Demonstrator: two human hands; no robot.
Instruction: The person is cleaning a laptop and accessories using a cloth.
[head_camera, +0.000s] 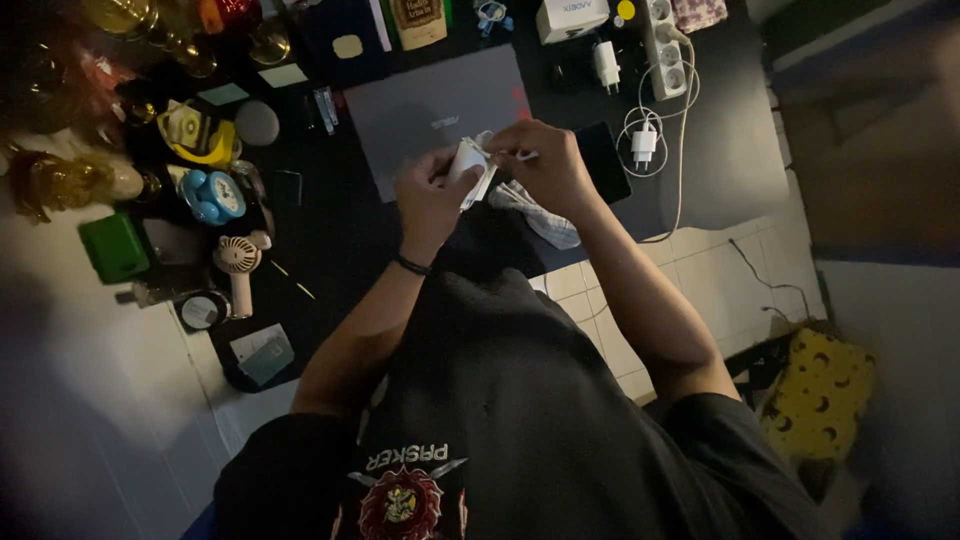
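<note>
Left hand: closed round small white device. Right hand: pinching its white tab. Step: handling over closed laptop; steady grip needed.

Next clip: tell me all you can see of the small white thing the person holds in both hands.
The small white object is held above the dark desk, in front of a closed grey laptop. It looks like smooth plastic, roughly boxy with rounded edges; its exact kind is too dim to tell. The left hand cups it from below and the side, while the right hand pinches a thin white piece at its top. It sits tilted between the hands, touching nothing else.
</note>
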